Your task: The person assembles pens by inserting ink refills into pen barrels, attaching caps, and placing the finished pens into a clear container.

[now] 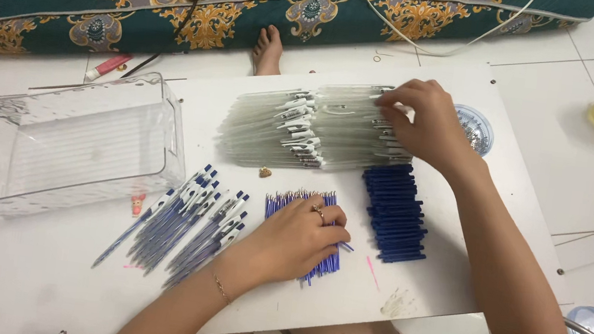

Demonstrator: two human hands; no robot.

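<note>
My left hand rests on a bundle of thin blue pen refills on the white board, fingers curled over them. My right hand reaches to the far side and pinches a clear pen barrel at the right end of a wide row of clear pen barrels. A stack of dark blue pen grips lies just below that hand. Several assembled blue pens lie in a loose pile left of my left hand.
A clear plastic bin lies on the board's left side. A small round dish sits behind my right hand. A patterned teal mattress and a bare foot are beyond the board. White floor tiles surround it.
</note>
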